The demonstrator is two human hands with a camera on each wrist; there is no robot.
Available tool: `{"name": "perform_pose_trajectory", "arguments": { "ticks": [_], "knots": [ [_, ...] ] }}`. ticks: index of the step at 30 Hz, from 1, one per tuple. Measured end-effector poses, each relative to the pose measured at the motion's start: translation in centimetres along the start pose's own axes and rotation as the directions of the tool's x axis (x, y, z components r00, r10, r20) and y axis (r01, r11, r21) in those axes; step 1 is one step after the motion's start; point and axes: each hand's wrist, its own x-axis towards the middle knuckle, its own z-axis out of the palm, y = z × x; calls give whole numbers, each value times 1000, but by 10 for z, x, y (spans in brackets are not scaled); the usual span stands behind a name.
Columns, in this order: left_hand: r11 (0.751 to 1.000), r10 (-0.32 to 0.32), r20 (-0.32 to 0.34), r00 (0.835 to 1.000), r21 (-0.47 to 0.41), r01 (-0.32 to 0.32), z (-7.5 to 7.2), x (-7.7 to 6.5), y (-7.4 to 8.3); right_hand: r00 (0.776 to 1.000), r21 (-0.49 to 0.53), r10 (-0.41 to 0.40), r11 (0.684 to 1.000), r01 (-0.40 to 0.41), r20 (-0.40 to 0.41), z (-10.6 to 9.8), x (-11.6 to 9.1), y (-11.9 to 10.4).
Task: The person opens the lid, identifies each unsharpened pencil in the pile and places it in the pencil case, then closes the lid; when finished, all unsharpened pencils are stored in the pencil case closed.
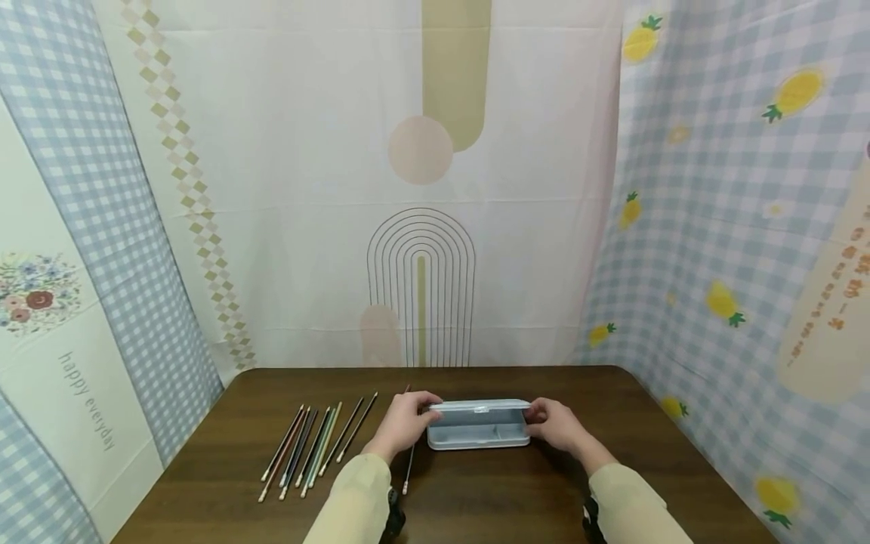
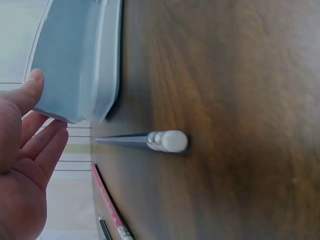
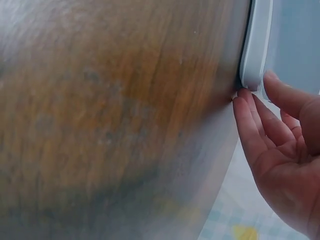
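Observation:
A grey-blue pencil case (image 1: 469, 444) lies on the brown table, its hinged lid (image 1: 481, 406) tilted up. A small divider shows inside it. My left hand (image 1: 405, 420) pinches the lid's left corner, thumb on the inner face and fingers behind, as the left wrist view shows. At the case's right end, my right hand (image 1: 559, 425) holds the edge between thumb and fingertips. A single pencil (image 1: 408, 472) with a white eraser lies beneath and beside my left hand, its middle hidden by that hand. In the left wrist view, this pencil (image 2: 130, 141) looks dark blue.
Several pencils (image 1: 313, 453) lie side by side on the left of the table (image 1: 476, 499), eraser ends toward me. A pink pencil (image 2: 107, 200) shows in the left wrist view. Patterned cloths (image 1: 306, 264) hang behind the table and along both sides.

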Motion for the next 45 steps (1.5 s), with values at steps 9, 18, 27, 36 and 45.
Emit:
{"name": "perform_pose_trajectory", "arguments": {
  "ticks": [9,18,27,36,45],
  "knots": [
    [997,-46,-72,996,-72,41,3,10,1,999,-1,6,1000,-6,40,-2,4,7],
    [994,-68,-170,983,-94,53,12,19,-1,992,-56,-75,995,81,102,-8,7,8],
    [987,-93,-215,972,-146,63,21,18,1,985,-42,-93,994,100,142,-5,6,6],
    [974,-135,-162,978,-202,101,21,15,1,991,-191,-128,973,132,33,5,10,5],
    [972,-139,-148,979,-210,107,12,6,-3,996,-225,-76,971,86,51,4,15,10]
  ]
}}
